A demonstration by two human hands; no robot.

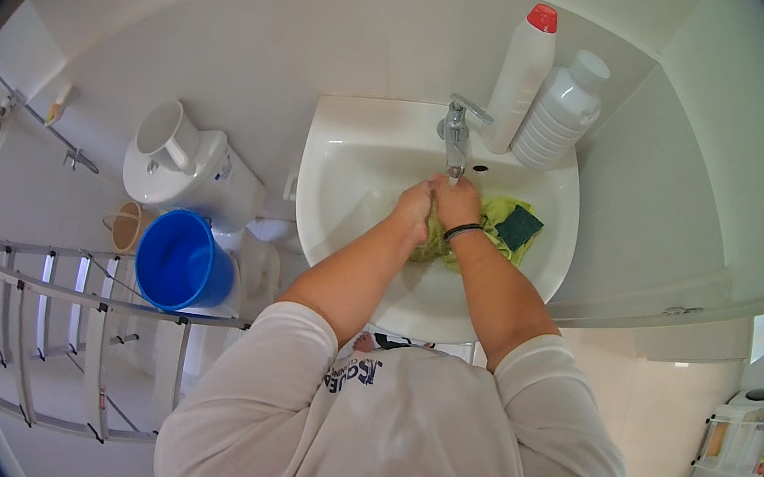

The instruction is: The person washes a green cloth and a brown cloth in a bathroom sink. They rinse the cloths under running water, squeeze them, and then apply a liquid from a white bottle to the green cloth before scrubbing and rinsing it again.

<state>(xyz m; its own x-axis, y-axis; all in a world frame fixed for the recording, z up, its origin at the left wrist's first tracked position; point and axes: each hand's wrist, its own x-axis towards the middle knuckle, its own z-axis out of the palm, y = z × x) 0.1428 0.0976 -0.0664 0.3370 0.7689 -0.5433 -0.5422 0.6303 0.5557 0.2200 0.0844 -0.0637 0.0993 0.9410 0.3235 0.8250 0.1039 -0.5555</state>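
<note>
White shirt (425, 434) foremost; left hand (414, 206) and right hand (456, 203) meet below the tap (454, 138) at the sink (342, 176) rear edge, grip impossible to tell.

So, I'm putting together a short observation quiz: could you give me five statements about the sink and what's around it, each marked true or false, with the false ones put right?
1. The dark green pad lies on the cloth. True.
2. The blue bucket is in the sink. False: it is to the left of the sink.
3. The two bottles stand to the right of the tap. True.
4. Both bottles are capped in red. False: one has a red cap, the other a pale cap.
5. The jug rests on top of the white tank. True.
</note>
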